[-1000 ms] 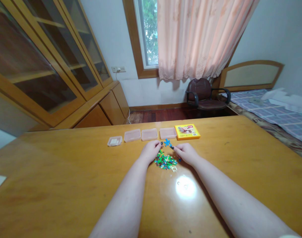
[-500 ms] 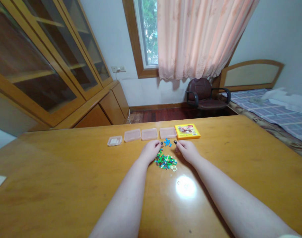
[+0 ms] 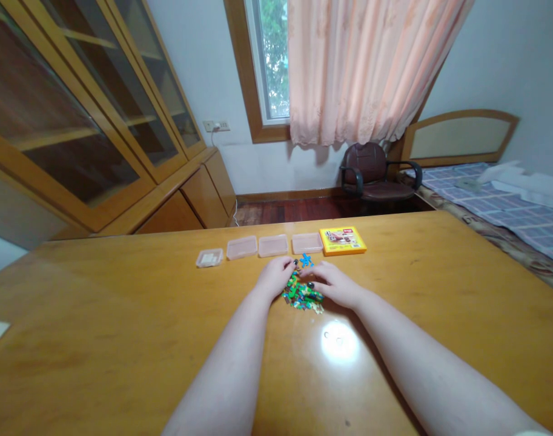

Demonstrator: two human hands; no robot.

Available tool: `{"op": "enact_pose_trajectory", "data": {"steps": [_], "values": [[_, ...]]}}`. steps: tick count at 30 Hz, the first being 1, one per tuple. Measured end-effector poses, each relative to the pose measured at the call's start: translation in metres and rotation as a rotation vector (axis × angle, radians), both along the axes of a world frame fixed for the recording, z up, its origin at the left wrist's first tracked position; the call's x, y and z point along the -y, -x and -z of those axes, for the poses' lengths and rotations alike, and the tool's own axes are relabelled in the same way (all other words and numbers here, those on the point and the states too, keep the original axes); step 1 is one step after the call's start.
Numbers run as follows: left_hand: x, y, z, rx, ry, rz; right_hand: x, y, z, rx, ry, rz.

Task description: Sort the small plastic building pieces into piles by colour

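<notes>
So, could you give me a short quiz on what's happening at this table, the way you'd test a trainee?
1. Count: how many see-through plastic trays stand in a row beside the yellow box?

2. Multiple choice: what colour is the little cluster lying between the mixed pile and the trays?
a) green
b) blue
c) cream

3. True or false: the right hand has its thumb and fingers parted at the mixed pile.

Key:
1. Four.
2. b
3. True.
</notes>
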State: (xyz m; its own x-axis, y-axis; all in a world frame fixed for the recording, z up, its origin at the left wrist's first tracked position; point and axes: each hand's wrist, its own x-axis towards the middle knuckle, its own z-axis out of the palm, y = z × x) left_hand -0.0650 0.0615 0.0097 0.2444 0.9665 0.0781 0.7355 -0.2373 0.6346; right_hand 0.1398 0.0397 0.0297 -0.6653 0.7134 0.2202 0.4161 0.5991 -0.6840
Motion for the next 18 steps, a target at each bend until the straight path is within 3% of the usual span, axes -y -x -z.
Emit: {"op": "enact_pose_trajectory", "data": {"steps": [7,13,18], "values": [[0.0004,-0.001,-0.0014,0.006,0.019,-0.006,0.0072,0.0051,-0.0074,0.152,-0.05,-0.04],[0.001,-0.0014,-0.0034,0.036,0.035,-0.002,0.0004,0.003,-0.0027,0.136,-0.087,0.101],[0.0005,-0.0011,-0.0009,0.009,0.025,-0.019,0.0026,0.0045,0.0008,0.117,-0.047,-0.022]]}}
